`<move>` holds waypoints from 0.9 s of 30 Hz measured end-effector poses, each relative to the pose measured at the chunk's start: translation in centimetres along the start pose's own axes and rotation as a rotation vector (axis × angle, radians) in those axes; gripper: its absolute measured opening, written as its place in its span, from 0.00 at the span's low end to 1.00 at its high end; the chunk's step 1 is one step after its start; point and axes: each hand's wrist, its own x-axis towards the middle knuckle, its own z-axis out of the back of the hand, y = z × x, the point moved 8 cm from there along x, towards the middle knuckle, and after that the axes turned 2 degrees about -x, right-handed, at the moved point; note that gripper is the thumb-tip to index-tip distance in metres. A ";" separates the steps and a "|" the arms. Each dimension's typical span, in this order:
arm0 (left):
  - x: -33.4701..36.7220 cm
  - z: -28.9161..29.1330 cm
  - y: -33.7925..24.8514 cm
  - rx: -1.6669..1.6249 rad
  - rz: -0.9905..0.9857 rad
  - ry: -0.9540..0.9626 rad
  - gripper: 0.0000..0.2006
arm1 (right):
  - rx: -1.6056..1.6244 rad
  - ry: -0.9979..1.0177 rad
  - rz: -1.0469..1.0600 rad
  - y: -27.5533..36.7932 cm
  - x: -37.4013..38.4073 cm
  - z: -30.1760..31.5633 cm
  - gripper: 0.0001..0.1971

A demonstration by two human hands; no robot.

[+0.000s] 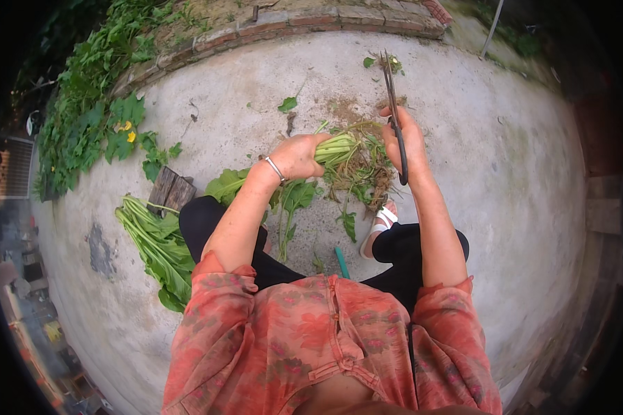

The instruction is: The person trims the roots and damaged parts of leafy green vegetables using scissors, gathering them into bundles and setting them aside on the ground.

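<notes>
My left hand (294, 155), with a bracelet at the wrist, is closed round a bunch of leafy greens (338, 148). Its pale stems point right, and broad leaves hang out to the left under my forearm. In my right hand (410, 142) is a pair of scissors (392, 100) with dark handles. The blades point away from me and look nearly closed, apart from the stems. Between the hands, below the stem ends, lies a tangle of brown, withered trimmings (375, 181).
A pile of leafy greens (158, 245) lies on the concrete at my left, beside a small wooden block (172, 189). Loose leaves and soil scraps (346, 109) are scattered ahead. A teal stick-like object (342, 263) lies between my legs. Low brick edging (277, 28) and vines (90, 117) border the yard.
</notes>
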 end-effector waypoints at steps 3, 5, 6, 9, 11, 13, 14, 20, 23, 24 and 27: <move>-0.6 1.8 -0.1 -0.228 0.124 0.002 0.22 | -0.129 -0.169 -0.045 -1.8 1.0 3.5 0.10; -1.1 2.1 0.1 -0.424 0.186 0.000 0.18 | -0.373 -0.103 0.006 -1.8 1.6 3.7 0.14; -1.2 2.4 -0.2 -0.432 0.165 -0.013 0.16 | -0.439 -0.078 -0.003 -1.6 1.5 3.4 0.17; -1.0 1.9 -0.1 -0.436 0.189 0.030 0.19 | 0.140 0.083 -0.043 -0.4 0.9 1.1 0.19; -0.8 1.5 0.0 -0.446 0.185 0.012 0.19 | 0.303 0.242 -0.036 0.6 0.2 -1.0 0.21; -0.7 1.5 0.0 -0.454 0.179 -0.010 0.20 | 0.277 0.319 -0.045 2.0 -0.7 -2.2 0.22; -0.6 1.7 -0.2 -0.463 0.167 -0.025 0.20 | 0.279 0.348 -0.031 1.9 -1.0 -2.8 0.23; -0.5 1.9 -1.0 -0.539 0.138 -0.049 0.19 | 0.624 0.222 -0.096 2.2 -1.1 -1.8 0.14; -0.9 1.7 -0.6 -0.639 0.152 -0.045 0.18 | 0.717 0.056 -0.084 2.1 -0.2 0.5 0.15; -0.9 1.6 -0.8 -0.712 0.127 -0.044 0.18 | 0.800 -0.017 -0.087 1.3 0.3 1.8 0.15; -1.2 2.4 0.0 -0.894 0.211 -0.053 0.21 | 0.464 -0.198 -0.088 -1.4 1.8 6.4 0.16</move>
